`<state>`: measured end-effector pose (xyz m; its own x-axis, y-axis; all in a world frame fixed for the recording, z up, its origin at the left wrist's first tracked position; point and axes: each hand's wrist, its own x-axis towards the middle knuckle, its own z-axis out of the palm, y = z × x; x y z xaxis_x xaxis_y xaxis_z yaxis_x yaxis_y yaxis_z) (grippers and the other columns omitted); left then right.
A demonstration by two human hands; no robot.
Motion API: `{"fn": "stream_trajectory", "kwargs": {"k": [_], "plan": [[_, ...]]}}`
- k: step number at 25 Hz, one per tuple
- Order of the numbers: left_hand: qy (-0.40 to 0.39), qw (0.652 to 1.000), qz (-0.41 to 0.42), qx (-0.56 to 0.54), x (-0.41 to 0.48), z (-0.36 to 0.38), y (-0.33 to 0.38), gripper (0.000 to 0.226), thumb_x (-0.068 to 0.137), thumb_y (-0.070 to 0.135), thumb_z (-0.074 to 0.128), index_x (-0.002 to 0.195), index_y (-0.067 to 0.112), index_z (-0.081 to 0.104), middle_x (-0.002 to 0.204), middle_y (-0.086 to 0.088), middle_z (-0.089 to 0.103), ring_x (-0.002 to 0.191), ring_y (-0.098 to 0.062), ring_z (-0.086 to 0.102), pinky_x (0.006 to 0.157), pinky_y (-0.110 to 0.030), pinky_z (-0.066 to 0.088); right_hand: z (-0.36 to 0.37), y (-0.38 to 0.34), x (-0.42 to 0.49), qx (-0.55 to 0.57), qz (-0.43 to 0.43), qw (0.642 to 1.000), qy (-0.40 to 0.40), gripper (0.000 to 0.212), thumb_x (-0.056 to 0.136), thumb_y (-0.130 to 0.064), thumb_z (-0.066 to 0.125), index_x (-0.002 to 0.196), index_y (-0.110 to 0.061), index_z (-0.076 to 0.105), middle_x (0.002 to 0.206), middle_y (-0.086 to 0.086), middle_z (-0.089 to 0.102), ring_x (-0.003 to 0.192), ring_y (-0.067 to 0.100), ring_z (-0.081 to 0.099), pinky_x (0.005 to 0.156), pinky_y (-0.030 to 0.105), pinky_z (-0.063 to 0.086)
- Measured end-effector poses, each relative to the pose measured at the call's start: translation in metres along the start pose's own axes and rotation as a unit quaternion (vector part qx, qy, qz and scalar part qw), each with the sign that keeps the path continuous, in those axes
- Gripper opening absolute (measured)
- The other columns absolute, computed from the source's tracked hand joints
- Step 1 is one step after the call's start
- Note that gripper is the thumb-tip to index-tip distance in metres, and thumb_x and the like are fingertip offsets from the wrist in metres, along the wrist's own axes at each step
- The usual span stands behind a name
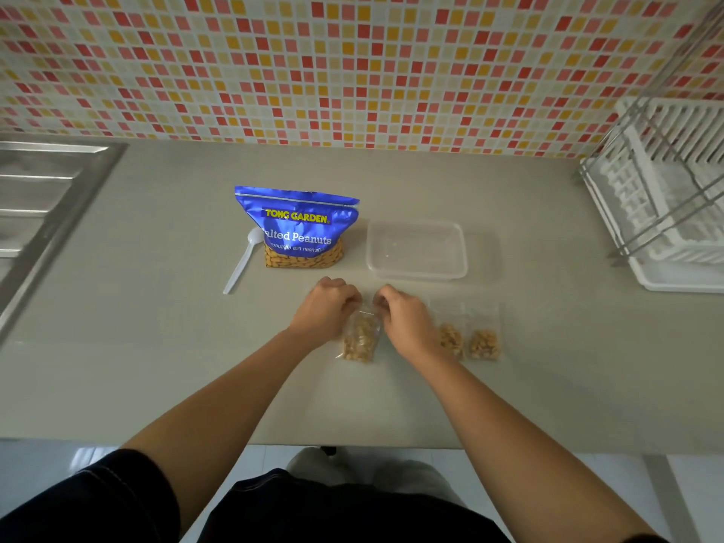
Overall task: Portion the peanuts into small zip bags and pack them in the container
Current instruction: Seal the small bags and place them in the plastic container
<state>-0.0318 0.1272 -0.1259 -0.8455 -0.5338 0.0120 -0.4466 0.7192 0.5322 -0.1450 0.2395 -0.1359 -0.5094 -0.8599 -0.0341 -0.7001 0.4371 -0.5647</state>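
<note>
Grey kitchen counter (156,346): left hand (325,307) and right hand (403,319) pinch a peanut-filled zip bag (360,339) near the blue peanut pack (301,229).

The countertop (156,346) was smooth and matt. The peanut pouch (297,225) was glossy blue foil with a clear window. The container (417,248), spoon (241,264) and zip bags (360,335) were plastic. The sink (43,190) was brushed metal.

zip bags holding peanuts — 3 (358,339) (450,339) (485,342) | peanut pouch (301,229) — 1 | clear container (417,248) 1 | white spoon (243,260) 1 | dish rack (666,197) 1 | hands 2 (327,307) (403,319)
</note>
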Motion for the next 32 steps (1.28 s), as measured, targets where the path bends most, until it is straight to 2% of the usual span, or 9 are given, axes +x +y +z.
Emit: {"fn": "stream_trajectory", "kwargs": {"k": [3, 6, 9, 12, 16, 21, 24, 27, 32], "plan": [[-0.029, 0.993, -0.021, -0.108, -0.003, -0.020, 0.002, 0.009, 0.089, 0.013, 0.055, 0.088, 0.009, 0.064, 0.083, -0.004, 0.066, 0.079, -0.018, 0.057, 0.073, -0.025, 0.042, -0.014, -0.006, -0.002, 0.172, 0.041, 0.984, 0.023, 0.013, 0.088, -0.011, 0.057, 0.100, -0.010, 0.062, 0.089, 0.006, 0.067, 0.080, 0.020, 0.066, 0.073, 0.023, 0.045], [-0.051, 0.955, -0.063, -0.286, -0.002, -0.037, 0.007, 0.010, 0.092, 0.012, 0.053, 0.087, 0.015, 0.062, 0.082, -0.004, 0.069, 0.077, -0.012, 0.065, 0.076, -0.023, 0.052, -0.027, -0.010, 0.001, 0.287, 0.063, 0.955, 0.041, 0.007, 0.087, -0.018, 0.062, 0.089, -0.014, 0.068, 0.079, 0.001, 0.068, 0.070, 0.004, 0.065, 0.077, 0.021, 0.050], [-0.023, 0.924, -0.071, -0.374, 0.009, -0.053, 0.018, 0.011, 0.093, 0.009, 0.051, 0.092, 0.013, 0.061, 0.083, -0.005, 0.067, 0.076, -0.001, 0.068, 0.069, -0.015, 0.053, -0.045, -0.018, 0.009, 0.370, 0.061, 0.926, 0.045, 0.005, 0.085, -0.016, 0.065, 0.082, -0.016, 0.069, 0.078, 0.004, 0.070, 0.077, 0.016, 0.068, 0.080, 0.027, 0.052], [-0.026, 0.922, -0.046, -0.384, 0.022, -0.075, 0.032, 0.009, 0.090, 0.012, 0.056, 0.092, 0.019, 0.062, 0.080, 0.001, 0.069, 0.075, 0.001, 0.067, 0.069, -0.015, 0.052, -0.067, -0.027, 0.019, 0.399, 0.060, 0.912, 0.071, 0.007, 0.084, -0.013, 0.066, 0.077, -0.015, 0.068, 0.072, 0.002, 0.069, 0.066, 0.007, 0.066, 0.071, 0.019, 0.052], [-0.014, 0.935, -0.029, -0.352, 0.038, -0.103, 0.047, 0.013, 0.080, 0.013, 0.070, 0.085, 0.024, 0.066, 0.073, 0.007, 0.072, 0.074, -0.012, 0.063, 0.076, -0.028, 0.050, -0.099, -0.041, 0.032, 0.418, 0.055, 0.901, 0.102, 0.015, 0.087, -0.015, 0.062, 0.074, -0.021, 0.064, 0.072, -0.001, 0.067, 0.063, 0.004, 0.063, 0.067, 0.024, 0.054], [0.040, 0.908, -0.005, -0.417, 0.046, -0.120, 0.070, 0.010, 0.087, 0.008, 0.060, 0.085, 0.016, 0.065, 0.070, -0.002, 0.069, 0.065, -0.007, 0.063, 0.065, -0.015, 0.053, -0.121, -0.055, 0.036, 0.484, 0.019, 0.867, 0.117, 0.009, 0.087, -0.012, 0.061, 0.081, -0.019, 0.064, 0.078, 0.000, 0.068, 0.067, 0.001, 0.065, 0.072, 0.020, 0.054], [0.046, 0.915, -0.002, -0.402, 0.045, -0.121, 0.071, 0.011, 0.088, 0.008, 0.059, 0.084, 0.017, 0.065, 0.074, -0.007, 0.067, 0.063, -0.011, 0.060, 0.066, -0.019, 0.053, -0.123, -0.055, 0.036, 0.457, 0.022, 0.877, 0.144, 0.010, 0.084, -0.012, 0.066, 0.079, -0.021, 0.067, 0.074, 0.002, 0.069, 0.063, 0.005, 0.064, 0.068, 0.021, 0.054], [0.042, 0.923, 0.006, -0.381, 0.045, -0.123, 0.068, 0.007, 0.087, 0.008, 0.060, 0.084, 0.011, 0.065, 0.074, -0.004, 0.071, 0.073, -0.015, 0.067, 0.077, -0.028, 0.056, -0.123, -0.056, 0.037, 0.425, 0.034, 0.892, 0.153, 0.008, 0.083, -0.014, 0.067, 0.077, -0.020, 0.068, 0.073, 0.005, 0.069, 0.067, 0.015, 0.065, 0.074, 0.032, 0.056], [0.055, 0.962, 0.042, -0.265, 0.048, -0.135, 0.071, 0.006, 0.083, 0.018, 0.067, 0.088, 0.016, 0.069, 0.081, 0.002, 0.069, 0.078, -0.009, 0.064, 0.078, -0.024, 0.051, -0.128, -0.061, 0.034, 0.408, 0.032, 0.902, 0.140, 0.010, 0.084, -0.015, 0.066, 0.088, -0.007, 0.070, 0.080, 0.011, 0.070, 0.070, 0.019, 0.066, 0.075, 0.030, 0.057]]}}
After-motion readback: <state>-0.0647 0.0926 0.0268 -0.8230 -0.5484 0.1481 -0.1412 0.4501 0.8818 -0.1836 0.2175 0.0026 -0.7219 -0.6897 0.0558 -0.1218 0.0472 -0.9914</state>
